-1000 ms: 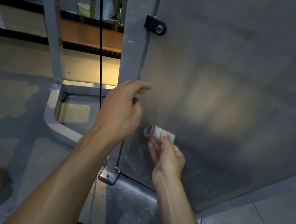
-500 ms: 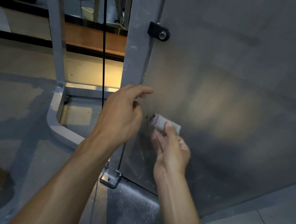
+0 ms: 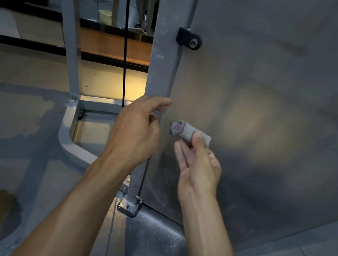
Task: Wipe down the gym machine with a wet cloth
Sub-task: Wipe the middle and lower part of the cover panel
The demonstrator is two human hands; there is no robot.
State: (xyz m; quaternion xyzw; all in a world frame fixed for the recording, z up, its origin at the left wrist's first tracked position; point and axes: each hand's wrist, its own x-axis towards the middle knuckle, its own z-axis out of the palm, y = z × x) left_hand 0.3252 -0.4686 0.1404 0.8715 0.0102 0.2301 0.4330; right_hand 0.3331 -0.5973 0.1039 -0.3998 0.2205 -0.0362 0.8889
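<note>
Nearest, the right hand (image 3: pixel 197 166) has a small rolled cloth (image 3: pixel 187 133) pinned between its thumb and the tips of its nearly straight fingers. The roll sticks out past the fingertips against the grey panel (image 3: pixel 267 117) of the machine; whether it is pressed flat or only grazing the metal is hard to tell from this angle. Just left of the cloth, the left hand (image 3: pixel 137 131) hangs loosely curled and holds nothing, its forefinger reaching to the edge of the upright post (image 3: pixel 163 65) where post and panel meet. Behind those fingers a thin black cable (image 3: pixel 125 49) runs down alongside the post. Above and beyond both hands, a black bracket with a bolt (image 3: pixel 189 39) sits on the panel.

The risk, as I judge it, lies in the light grip. Only the fingertips and thumb pinch the roll, so a firm stroke could drag it out of the hand or unroll it. Rolled this tight, it also meets little of the panel at once, and streaks could be left. The left fingers sit close to the cable and could snag on it.
</note>
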